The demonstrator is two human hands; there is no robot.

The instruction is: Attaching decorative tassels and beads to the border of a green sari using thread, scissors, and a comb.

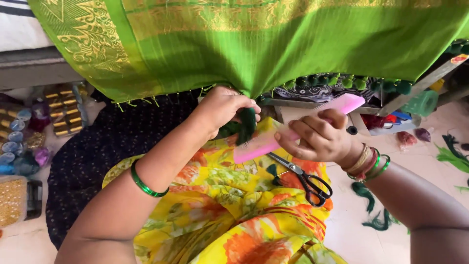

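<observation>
Green cloth [273,44] with woven gold borders hangs across the top of the view, from ten o'clock to two o'clock, and its lower hem gathers to a point near the centre. Along that hem toward three o'clock runs a row of round dark green tassels [361,83], while thin yellow-green threads dangle from the hem toward nine o'clock.

At the gathered point the left hand [222,107] is clenched around a dark green tassel [246,124], a thick bundle of threads that drops from the hem below the fingers. Just at four o'clock from it, the right hand [317,137] grips a pink comb [293,129] by its middle, fingers wrapped over the spine. The comb lies tilted, its high end toward one o'clock, its low end touching the tassel, teeth facing the threads.

Below the comb, at five o'clock from the centre, black-handled scissors [303,178] lie shut on a yellow and orange flowered fabric [229,210] spread over the lap. A green bangle [146,186] sits on the left forearm; several green, red and gold bangles [369,166] ring the right wrist.

At nine o'clock, spools of thread [14,142] lie on the floor. Loose green thread clippings [376,215] lie scattered on the pale floor at four o'clock.
</observation>
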